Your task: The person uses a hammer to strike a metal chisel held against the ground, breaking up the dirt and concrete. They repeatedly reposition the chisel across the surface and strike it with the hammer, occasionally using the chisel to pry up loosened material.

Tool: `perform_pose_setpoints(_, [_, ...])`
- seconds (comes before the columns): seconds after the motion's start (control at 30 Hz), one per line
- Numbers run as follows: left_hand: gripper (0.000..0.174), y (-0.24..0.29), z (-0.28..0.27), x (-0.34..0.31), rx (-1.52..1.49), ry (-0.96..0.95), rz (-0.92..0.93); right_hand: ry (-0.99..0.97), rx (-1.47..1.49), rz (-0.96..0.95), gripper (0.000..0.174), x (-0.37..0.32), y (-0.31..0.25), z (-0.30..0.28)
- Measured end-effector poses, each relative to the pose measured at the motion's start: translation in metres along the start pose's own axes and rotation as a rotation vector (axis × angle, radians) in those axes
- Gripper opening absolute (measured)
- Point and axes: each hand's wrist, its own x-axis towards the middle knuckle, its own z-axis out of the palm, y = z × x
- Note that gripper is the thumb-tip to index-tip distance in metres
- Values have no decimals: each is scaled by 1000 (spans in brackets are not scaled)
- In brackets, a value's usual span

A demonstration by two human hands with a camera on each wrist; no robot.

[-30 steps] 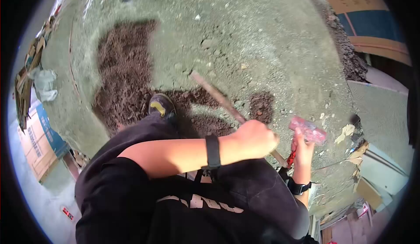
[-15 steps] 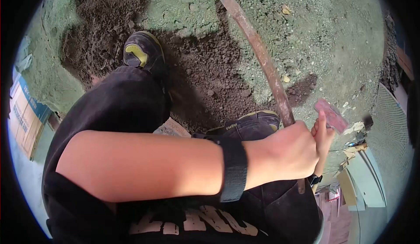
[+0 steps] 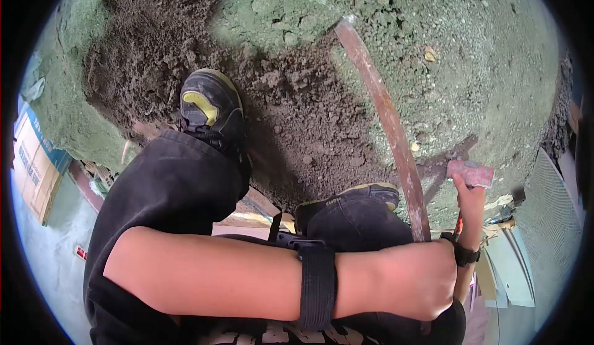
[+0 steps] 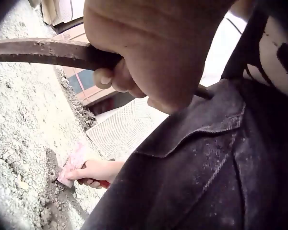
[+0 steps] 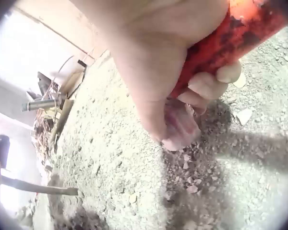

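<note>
My left hand (image 3: 414, 277) grips the lower end of a rusty, gently curved pry bar (image 3: 393, 122). The bar's flat far tip meets the concrete at the edge of the dug-up dirt. In the left wrist view, fingers (image 4: 120, 79) curl round the bar, close over the trousered knee. My right hand (image 3: 471, 204) holds a hammer (image 3: 473, 173) low over the ground, to the right of the bar. Its worn head is pinkish red. The right wrist view shows the red handle (image 5: 221, 48) in the curled fingers, with the thumb reaching down to the head (image 5: 180, 127).
Loose dark soil (image 3: 303, 110) spreads between and ahead of two dark shoes (image 3: 210, 101). Rough greenish concrete (image 3: 482, 54) surrounds it. A cardboard box (image 3: 37, 159) stands at the left, and pale boards (image 3: 513, 252) lean at the right.
The view has come down closer to the soil. My left hand has moved right and toward the body with the pry bar, which points more steeply forward. The hammer stays in my right hand.
</note>
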Motion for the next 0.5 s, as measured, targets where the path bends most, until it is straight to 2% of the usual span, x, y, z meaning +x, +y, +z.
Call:
perform_pose_setpoints(0.1, [16,4,-8,5,-54,2,12,-14,-133,-146,39,-1,-8,0])
perform_pose_setpoints(0.17, [19,9,-13,8,44,172,-50,-25,-227,-197,39,4,-4,-3])
perform_pose_setpoints(0.23, [21,9,-14,14,-40,133,-62,-93,-124,-194,38,6,-5,-4])
perform_pose_setpoints(0.3, [20,6,-11,22,-112,89,-157,-68,-138,-151,37,4,-12,-3])
perform_pose_setpoints(0.33, [19,4,-10,26,-156,-19,-162,-40,-146,-110,37,2,-17,-3])
perform_pose_setpoints(0.5, [18,7,-12,32,-97,-80,-220,-55,-52,-104,34,-2,-24,1])
